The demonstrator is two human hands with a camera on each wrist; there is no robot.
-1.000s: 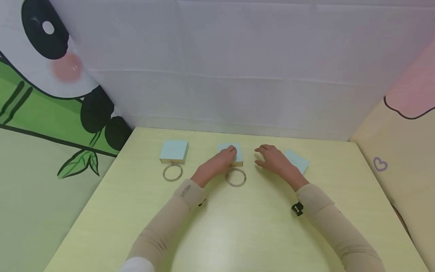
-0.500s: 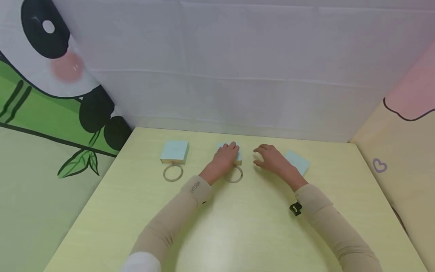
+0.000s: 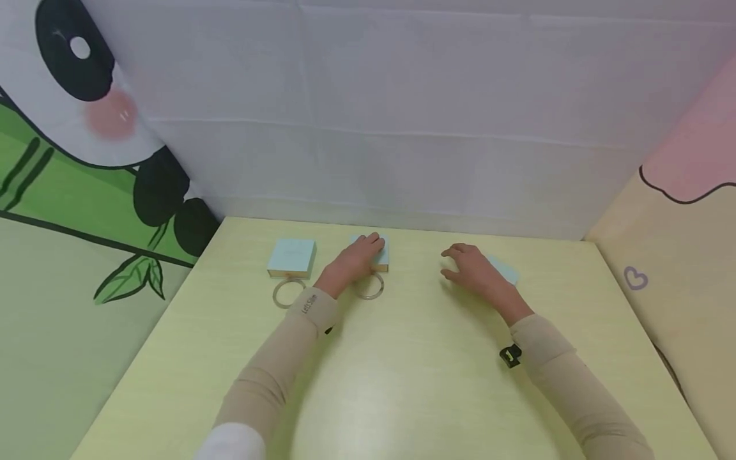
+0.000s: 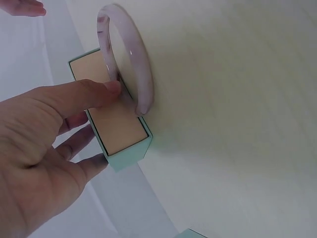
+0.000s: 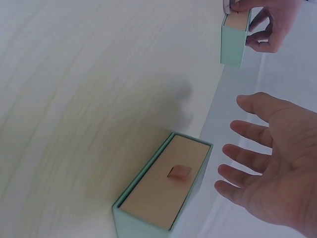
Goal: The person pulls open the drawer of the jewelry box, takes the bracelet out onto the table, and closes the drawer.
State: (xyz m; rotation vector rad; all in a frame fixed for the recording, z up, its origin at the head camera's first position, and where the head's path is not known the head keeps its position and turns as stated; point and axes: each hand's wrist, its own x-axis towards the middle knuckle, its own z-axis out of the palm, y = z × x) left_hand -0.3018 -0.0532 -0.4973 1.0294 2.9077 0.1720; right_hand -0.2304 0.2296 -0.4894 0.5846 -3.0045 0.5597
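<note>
My left hand [image 3: 352,259] holds the middle pale-green box [image 3: 382,259], its thumb on the tan front face and its fingers behind. A pale marbled bangle [image 4: 138,59] stands against that face beside the thumb in the left wrist view; the head view shows the bangle [image 3: 374,292] in front of the box. Nothing is in my right hand [image 3: 474,271], whose fingers are spread loosely apart. Close to it is a second pale-green box [image 3: 503,269], turned at an angle and partly covered by the hand. Its tan face [image 5: 163,183] has a small pull tab.
A third pale-green box [image 3: 292,257] sits at the left of the table [image 3: 368,383], with another bangle [image 3: 276,295] in front of it. Behind the table hangs a white cloth [image 3: 374,172]. Printed panels stand on both sides.
My left hand has shifted left, and the middle box and its bangle have moved left with it, nearer the left box. My right hand has drifted slightly right.
</note>
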